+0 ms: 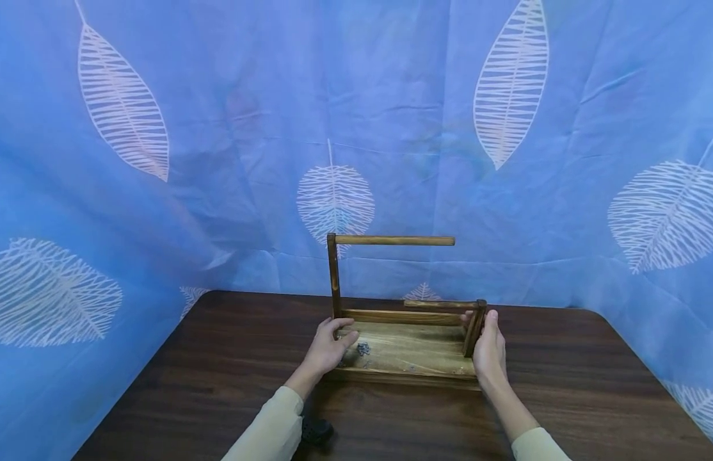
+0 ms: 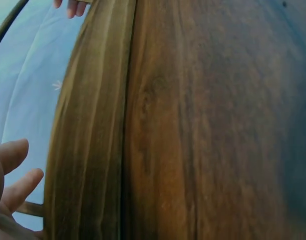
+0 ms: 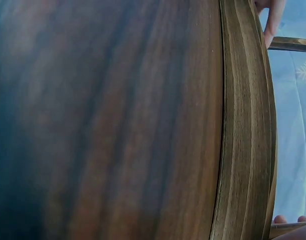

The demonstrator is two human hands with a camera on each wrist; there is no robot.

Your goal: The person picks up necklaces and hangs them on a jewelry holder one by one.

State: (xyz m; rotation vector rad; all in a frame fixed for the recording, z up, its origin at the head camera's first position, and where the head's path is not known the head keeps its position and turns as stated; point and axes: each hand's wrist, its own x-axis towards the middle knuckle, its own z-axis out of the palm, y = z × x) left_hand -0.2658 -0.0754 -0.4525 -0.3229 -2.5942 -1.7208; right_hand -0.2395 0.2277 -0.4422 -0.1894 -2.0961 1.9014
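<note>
Head: wooden rack (image 1: pixel 402 379) at five o'clock on table (image 1: pixel 569 365). Right hand (image 1: pixel 491 352), three o'clock, clamps its upright, presumably steadying; left hand (image 1: pixel 326 349), nine o'clock, thumb and forefinger apart. Left wrist: whether hidden fingers grip, can't tell. Right wrist: fingertips hook wood, four o'clock.

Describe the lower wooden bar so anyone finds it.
On the dark brown table sits a wooden tray. At its right end, the right hand holds a short post; the lower bar juts left from its top. Unlike the upper bar, which juts right from the tall left post, this one sits nearer the tray and looks shorter.
</note>
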